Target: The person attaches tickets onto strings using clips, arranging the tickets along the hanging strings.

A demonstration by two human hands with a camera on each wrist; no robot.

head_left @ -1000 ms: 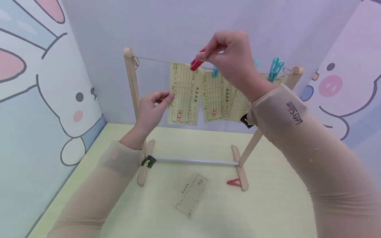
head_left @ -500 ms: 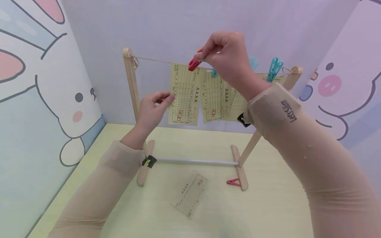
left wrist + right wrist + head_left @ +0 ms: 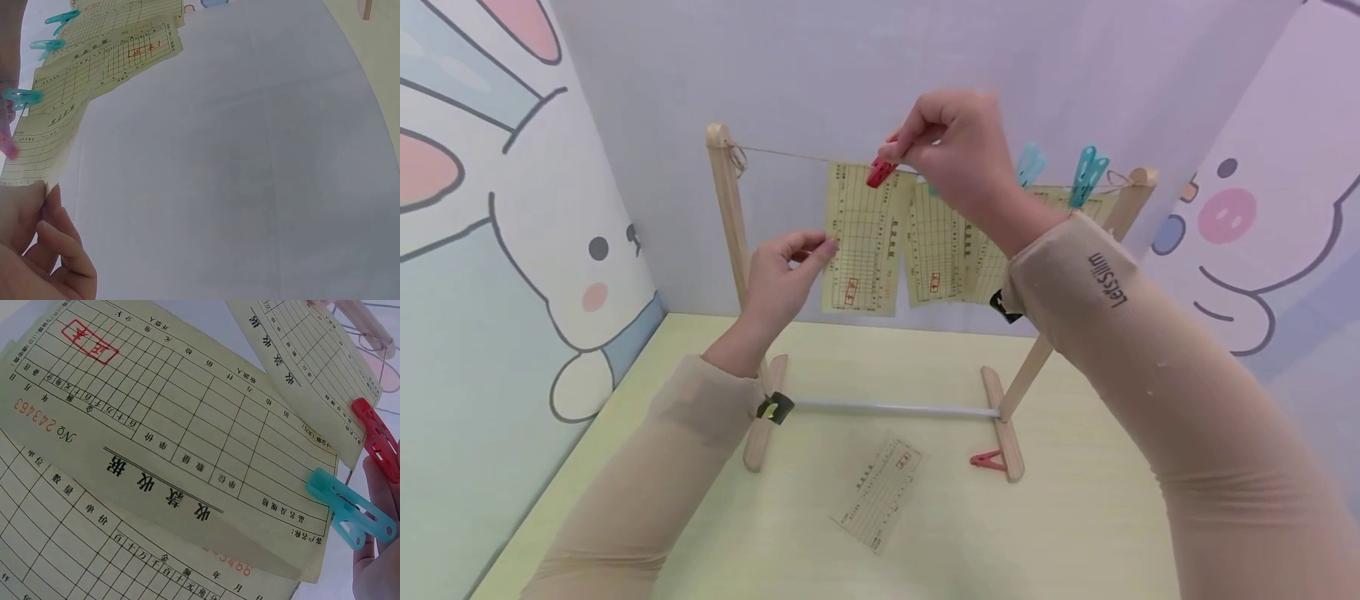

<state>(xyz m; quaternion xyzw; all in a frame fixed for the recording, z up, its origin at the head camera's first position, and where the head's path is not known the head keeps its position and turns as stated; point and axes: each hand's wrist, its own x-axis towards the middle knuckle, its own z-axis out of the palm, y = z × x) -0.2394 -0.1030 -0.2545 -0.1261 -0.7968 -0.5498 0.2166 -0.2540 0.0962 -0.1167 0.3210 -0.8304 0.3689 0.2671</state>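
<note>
In the head view a yellowish printed receipt slip [image 3: 861, 229] hangs at the string [image 3: 790, 153]. My left hand [image 3: 781, 279] pinches its left edge between thumb and fingers. Over the slip's top edge, my right hand [image 3: 958, 158] pinches a red clothespin [image 3: 880, 172]; its tip overlaps the paper. The left wrist view shows the slip [image 3: 37, 150] bending away from my left fingers. To the right, more receipt slips [image 3: 934, 242] hang from teal clothespins [image 3: 1086, 177]. The right wrist view shows a teal clothespin [image 3: 350, 506] on one slip, beside the red clothespin [image 3: 378, 437].
The string runs between two wooden posts [image 3: 727, 208], joined below by a pale rod [image 3: 887, 407]. Another receipt slip [image 3: 877, 496] lies on the table [image 3: 1037, 542]. A second red clothespin [image 3: 988, 460] lies by the right wooden foot [image 3: 1004, 425].
My right hand has shifted left and slightly down with the red clothespin, along the slip's top edge. A teal clothespin behind it shows more. My left hand stays at the slip's edge.
</note>
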